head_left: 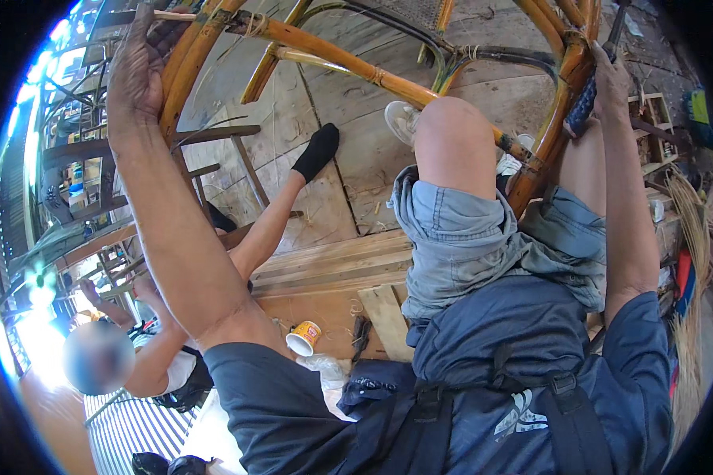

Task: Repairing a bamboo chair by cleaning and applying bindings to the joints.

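A rattan furniture frame (325, 49) of glossy orange-brown poles stands before me, tied with thin bindings at its joints. At the upper left, my left hand (139, 79) is closed against a thick upright pole, its fingers partly hidden behind it. A thin pale stick (174, 15) juts out beside the fingertips. My right hand (608, 85) is closed at the upper right, beside another pole, around a dark blue textured thing (583, 107) whose kind I cannot make out. A slim dark piece (619, 25) rises above that hand. One pole runs down between my knees.
A yellow paper cup (303, 338) lies tipped on the wooden bench (333, 265) near my left elbow. Another person (162, 360) sits at the left, with a black-socked foot (319, 150) stretched out. Dark wooden frames (87, 158) stand behind. Loose fibre strands (693, 261) hang at the right.
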{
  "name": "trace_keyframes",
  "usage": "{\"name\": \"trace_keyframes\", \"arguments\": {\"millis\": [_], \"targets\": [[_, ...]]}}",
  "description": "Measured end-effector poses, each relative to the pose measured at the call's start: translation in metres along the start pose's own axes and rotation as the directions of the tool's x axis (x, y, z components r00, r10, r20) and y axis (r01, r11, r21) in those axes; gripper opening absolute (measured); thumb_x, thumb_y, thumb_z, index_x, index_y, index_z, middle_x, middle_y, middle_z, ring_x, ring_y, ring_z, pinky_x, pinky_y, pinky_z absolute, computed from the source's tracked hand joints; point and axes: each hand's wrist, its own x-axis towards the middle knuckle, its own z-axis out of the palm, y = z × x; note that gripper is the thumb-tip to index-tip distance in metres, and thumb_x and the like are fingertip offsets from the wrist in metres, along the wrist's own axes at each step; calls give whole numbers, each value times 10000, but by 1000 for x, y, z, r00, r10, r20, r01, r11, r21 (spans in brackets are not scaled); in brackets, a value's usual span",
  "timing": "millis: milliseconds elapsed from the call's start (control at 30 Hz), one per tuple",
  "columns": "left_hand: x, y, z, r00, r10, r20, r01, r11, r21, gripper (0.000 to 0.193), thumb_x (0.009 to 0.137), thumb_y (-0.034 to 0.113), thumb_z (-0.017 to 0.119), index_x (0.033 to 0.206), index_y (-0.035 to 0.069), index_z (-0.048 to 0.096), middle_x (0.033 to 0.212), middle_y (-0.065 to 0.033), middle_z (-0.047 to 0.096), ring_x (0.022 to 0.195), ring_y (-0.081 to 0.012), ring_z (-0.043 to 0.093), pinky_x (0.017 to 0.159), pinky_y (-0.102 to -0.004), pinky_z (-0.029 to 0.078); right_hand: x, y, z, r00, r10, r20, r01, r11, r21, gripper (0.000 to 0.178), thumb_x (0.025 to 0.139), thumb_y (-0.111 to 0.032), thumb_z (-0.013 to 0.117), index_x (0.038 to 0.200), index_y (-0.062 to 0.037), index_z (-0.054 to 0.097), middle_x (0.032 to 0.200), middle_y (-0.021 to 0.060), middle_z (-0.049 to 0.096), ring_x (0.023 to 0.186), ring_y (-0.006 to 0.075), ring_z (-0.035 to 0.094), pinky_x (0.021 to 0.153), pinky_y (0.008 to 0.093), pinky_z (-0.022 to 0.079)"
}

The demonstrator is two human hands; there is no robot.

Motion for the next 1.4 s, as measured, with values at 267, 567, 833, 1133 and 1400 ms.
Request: {"name": "trace_keyframes", "arguments": {"millis": [267,567,833,1133,1400], "targets": [[-3,-14,9,997,13,70,-19,996,85,326,867,288,605,1046,17,571,1004,-113,637,910,-186,615,843,-299,494,-7,-111,-7,981,-185,58,192,970,-149,251,853,-258,607,963,-32,604,757,38,590,683,114,554,617,261,448],[-27,1,2,997,70,-35,-61,975,215,316,850,307,628,991,28,581,954,-103,649,896,-179,629,794,-285,517,-117,-351,163,438,-340,832,866,407,-290,284,857,-304,557,833,-31,629,659,34,531,565,101,508,460,255,395],[-22,-16,13,998,62,-7,-59,972,229,246,864,301,614,884,57,640,844,-29,667,766,-106,617,680,-210,465,-131,-396,208,-9,-271,963,974,-222,-53,393,880,-367,498,904,8,611,807,144,595,754,213,581,634,330,493],[-16,-10,7,998,54,40,-63,961,270,288,826,326,654,922,56,627,921,-64,657,908,-167,610,829,-285,480,-139,-359,189,140,-214,967,989,-21,-147,397,884,-379,487,949,-5,601,871,152,592,789,232,580,688,359,484],[-18,-10,8,998,57,30,-63,955,290,307,823,349,652,906,53,650,940,-65,659,910,-164,611,827,-266,478,-144,-352,186,234,-227,945,969,130,-209,404,887,-391,477,990,-18,593,928,159,590,819,249,580,737,385,475]]}}
